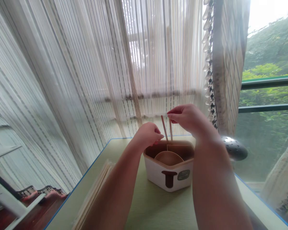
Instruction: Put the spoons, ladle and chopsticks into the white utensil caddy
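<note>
A white holder (158, 172) with a wooden rim and inner compartments stands on the green table (153, 204). Two wooden chopsticks (164, 129) stick up out of its rear compartment. My right hand (189, 118) pinches the top of the right-hand chopstick from above. My left hand (147, 134) is curled at the holder's back left rim, with its fingertips against the lower part of the other chopstick.
A bundle of pale wooden sticks (93, 195) lies on the table left of my left arm. A dark perforated metal object (234, 148) sits at the table's right edge. Striped curtains (98, 80) hang just behind the table. A window (266, 95) is at the right.
</note>
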Available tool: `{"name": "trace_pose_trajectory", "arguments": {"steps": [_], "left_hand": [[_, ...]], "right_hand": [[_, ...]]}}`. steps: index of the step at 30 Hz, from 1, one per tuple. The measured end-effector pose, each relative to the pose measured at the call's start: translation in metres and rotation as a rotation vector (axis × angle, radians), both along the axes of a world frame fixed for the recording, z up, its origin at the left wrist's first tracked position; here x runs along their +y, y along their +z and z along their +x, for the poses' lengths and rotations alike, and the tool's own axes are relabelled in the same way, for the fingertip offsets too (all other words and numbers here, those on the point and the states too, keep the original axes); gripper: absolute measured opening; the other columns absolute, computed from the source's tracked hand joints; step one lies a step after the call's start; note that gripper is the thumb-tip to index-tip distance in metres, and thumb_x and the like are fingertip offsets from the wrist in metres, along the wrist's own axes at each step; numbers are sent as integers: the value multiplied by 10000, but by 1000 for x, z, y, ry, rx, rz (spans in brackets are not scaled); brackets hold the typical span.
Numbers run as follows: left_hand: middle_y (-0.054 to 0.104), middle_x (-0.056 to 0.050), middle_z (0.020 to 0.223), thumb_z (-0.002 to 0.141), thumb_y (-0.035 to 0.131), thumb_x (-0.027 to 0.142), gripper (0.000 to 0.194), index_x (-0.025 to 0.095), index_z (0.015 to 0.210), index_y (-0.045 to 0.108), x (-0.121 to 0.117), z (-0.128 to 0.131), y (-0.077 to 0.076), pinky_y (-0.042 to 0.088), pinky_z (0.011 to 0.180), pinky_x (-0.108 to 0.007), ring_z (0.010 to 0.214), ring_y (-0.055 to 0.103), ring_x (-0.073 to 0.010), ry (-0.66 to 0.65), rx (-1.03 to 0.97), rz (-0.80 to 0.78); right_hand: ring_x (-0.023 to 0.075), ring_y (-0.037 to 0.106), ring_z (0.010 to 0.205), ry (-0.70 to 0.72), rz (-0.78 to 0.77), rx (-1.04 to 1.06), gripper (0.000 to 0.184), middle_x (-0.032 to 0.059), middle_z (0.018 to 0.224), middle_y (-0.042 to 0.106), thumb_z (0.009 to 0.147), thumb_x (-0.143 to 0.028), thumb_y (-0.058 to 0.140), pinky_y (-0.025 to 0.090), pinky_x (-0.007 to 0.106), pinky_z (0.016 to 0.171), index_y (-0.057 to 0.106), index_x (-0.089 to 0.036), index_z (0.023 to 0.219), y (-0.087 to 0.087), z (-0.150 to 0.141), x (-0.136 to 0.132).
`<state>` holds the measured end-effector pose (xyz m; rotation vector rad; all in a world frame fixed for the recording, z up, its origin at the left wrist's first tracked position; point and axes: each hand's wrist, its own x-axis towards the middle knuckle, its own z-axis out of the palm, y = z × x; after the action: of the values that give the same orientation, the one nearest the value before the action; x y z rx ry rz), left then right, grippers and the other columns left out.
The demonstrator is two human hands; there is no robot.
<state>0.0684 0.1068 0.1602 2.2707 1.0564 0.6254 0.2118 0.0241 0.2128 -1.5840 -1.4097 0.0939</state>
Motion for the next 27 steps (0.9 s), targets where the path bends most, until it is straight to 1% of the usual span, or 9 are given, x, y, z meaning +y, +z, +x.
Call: {"name": "trace_pose_trajectory", "arguments": {"steps": [3, 6, 8, 10, 12, 16, 19, 22, 27], "left_hand": [[677, -60, 715, 685, 663, 278, 258, 137, 900, 636, 1, -3, 5, 431, 395, -190, 518, 609, -129, -46, -129, -46], [688, -75, 861, 678, 688, 309, 329, 153, 961, 625, -1, -3, 8, 442, 410, -179, 589, 628, -125, -115, -252, -97], [686, -79, 898, 670, 703, 330, 376, 156, 994, 623, -2, -1, 9, 430, 404, -168, 592, 627, -117, -122, -315, -113], [684, -78, 896, 683, 694, 334, 374, 158, 1006, 630, -1, 3, 7, 414, 394, -158, 583, 621, -108, -123, -376, -114], [682, -69, 840, 712, 665, 318, 318, 157, 985, 650, 0, 6, 6, 401, 389, -152, 579, 615, -105, -144, -419, -112], [667, -51, 738, 716, 659, 297, 267, 155, 941, 682, -1, 9, 4, 378, 385, -147, 561, 593, -97, -182, -444, -136], [666, -50, 740, 703, 671, 298, 242, 149, 893, 693, -3, 9, 5, 357, 384, -142, 541, 573, -82, -164, -437, -149], [666, -46, 751, 720, 647, 277, 212, 151, 884, 694, -5, 8, 6, 347, 387, -138, 541, 559, -73, -166, -431, -148], [667, -27, 743, 744, 613, 221, 203, 163, 918, 701, -8, 7, 9, 368, 419, -145, 513, 519, -50, -196, -438, -85]], "right_hand": [[164, 604, 566, 33, 14, -16, 171, 53, 628, 676, 693, -271, 638, 466, 271, 504, 731, -178, 803, -3, 0, 7], [161, 604, 577, 69, 47, -39, 178, 52, 636, 676, 696, -274, 638, 473, 272, 523, 726, -170, 810, -6, 1, 15], [159, 605, 589, 83, 60, -46, 182, 53, 648, 679, 697, -280, 643, 476, 269, 534, 722, -165, 814, -7, 1, 18], [158, 605, 598, 90, 49, -57, 176, 51, 652, 678, 695, -287, 647, 474, 264, 534, 719, -166, 800, -7, 1, 18], [158, 604, 599, 102, 30, -73, 161, 48, 645, 673, 692, -291, 648, 469, 260, 528, 717, -170, 772, -6, 1, 16], [155, 602, 585, 114, 19, -63, 149, 45, 630, 669, 685, -283, 653, 463, 255, 516, 715, -167, 755, -5, 1, 15], [154, 600, 569, 125, 14, -42, 152, 44, 627, 673, 682, -281, 661, 461, 257, 504, 719, -170, 767, -5, 2, 14], [159, 605, 573, 136, 14, -29, 149, 47, 629, 676, 673, -271, 677, 473, 266, 516, 725, -173, 775, -5, 2, 12], [166, 614, 599, 146, 46, -12, 125, 44, 637, 679, 661, -229, 681, 494, 281, 554, 725, -178, 766, -3, 0, 7]]}}
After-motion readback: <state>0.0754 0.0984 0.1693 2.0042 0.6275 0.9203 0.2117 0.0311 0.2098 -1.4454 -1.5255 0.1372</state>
